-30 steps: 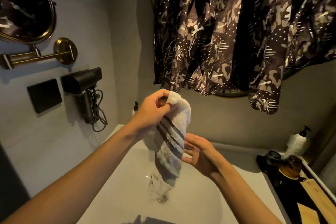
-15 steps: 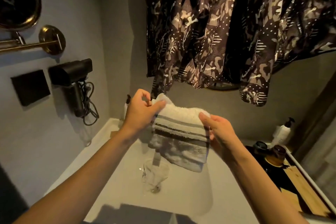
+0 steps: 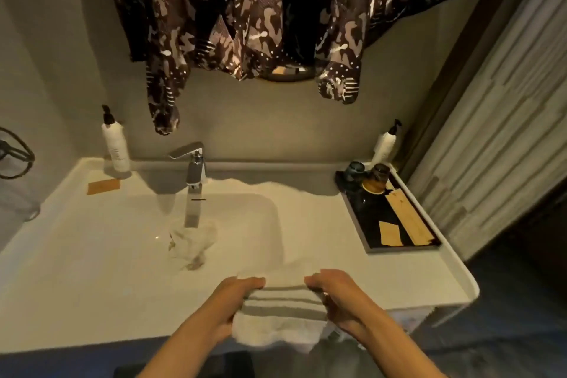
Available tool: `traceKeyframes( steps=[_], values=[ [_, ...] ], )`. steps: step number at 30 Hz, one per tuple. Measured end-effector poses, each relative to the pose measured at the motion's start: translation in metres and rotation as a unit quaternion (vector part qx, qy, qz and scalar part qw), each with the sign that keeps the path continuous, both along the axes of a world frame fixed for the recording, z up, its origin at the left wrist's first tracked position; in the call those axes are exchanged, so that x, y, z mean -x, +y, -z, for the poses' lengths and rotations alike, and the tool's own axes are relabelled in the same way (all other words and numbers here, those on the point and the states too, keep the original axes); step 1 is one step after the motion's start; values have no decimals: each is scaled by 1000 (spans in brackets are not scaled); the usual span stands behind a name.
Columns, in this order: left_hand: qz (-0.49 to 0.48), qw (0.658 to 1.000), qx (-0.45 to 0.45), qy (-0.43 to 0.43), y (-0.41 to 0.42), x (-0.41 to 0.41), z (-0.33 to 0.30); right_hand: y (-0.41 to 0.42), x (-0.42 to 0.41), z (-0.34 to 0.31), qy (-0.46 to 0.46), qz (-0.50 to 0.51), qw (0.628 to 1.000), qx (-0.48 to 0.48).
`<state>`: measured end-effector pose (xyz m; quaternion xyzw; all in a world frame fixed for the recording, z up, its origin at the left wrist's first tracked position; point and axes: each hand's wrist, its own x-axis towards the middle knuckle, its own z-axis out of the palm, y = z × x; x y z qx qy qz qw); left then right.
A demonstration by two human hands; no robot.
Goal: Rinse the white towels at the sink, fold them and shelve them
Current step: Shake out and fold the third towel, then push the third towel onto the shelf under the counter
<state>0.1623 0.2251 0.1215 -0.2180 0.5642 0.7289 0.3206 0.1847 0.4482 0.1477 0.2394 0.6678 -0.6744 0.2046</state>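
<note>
A white towel (image 3: 280, 321) with grey stripes hangs spread between both hands at the sink's front edge. My left hand (image 3: 237, 294) grips its left side and my right hand (image 3: 333, 293) grips its right side, fingers curled over the top edge. Behind them lies the white sink basin (image 3: 122, 242) with a chrome faucet (image 3: 193, 190). Water runs from the spout and splashes near the drain (image 3: 191, 250).
A white pump bottle (image 3: 114, 144) stands at the back left, another pump bottle (image 3: 385, 144) at the back right. A dark tray (image 3: 388, 215) with jars sits on the right counter. A patterned garment (image 3: 260, 15) hangs above. A louvred door (image 3: 497, 120) is to the right.
The towel went from a twisted bundle held high to spread flat, then came down to the sink's front edge. Both hands lowered with it, and the view tilted down.
</note>
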Motion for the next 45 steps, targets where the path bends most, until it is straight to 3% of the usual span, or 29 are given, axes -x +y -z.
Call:
traceKeyframes(
  steps=[4, 8, 11, 23, 26, 32, 35, 39, 41, 43, 45],
  values=[
    [2, 999, 34, -18, 70, -15, 35, 70, -27, 42, 7, 56, 998, 18],
    [-13, 1000, 27, -3, 164, -33, 59, 160, -52, 92, 41, 108, 993, -33],
    [-14, 998, 51, 17, 234, -47, 82, 219, -72, 116, 86, 53, 990, -98],
    [9, 988, 135, -77, 385, -142, 190, 362, -177, 246, -77, 145, 985, -50],
    [-7, 992, 115, -54, 401, -131, 204, 376, -166, 261, -49, 180, 982, -40],
    [-112, 991, 58, 51, 429, -57, 234, 384, -71, 264, 119, 191, 972, -74],
    [-175, 983, 33, 45, 439, -32, 242, 383, -39, 272, 142, 199, 964, -104],
    [-184, 982, 46, -6, 449, -15, 247, 384, -7, 281, 124, 237, 956, -119],
    [-177, 981, 77, -9, 451, -8, 253, 384, 1, 275, 143, 252, 951, -109],
    [-75, 979, 188, 32, 451, -5, 252, 384, 1, 276, 169, 191, 951, -175],
    [46, 931, 340, 124, 448, -10, 248, 385, -8, 283, 174, 95, 934, -297]
  ],
)
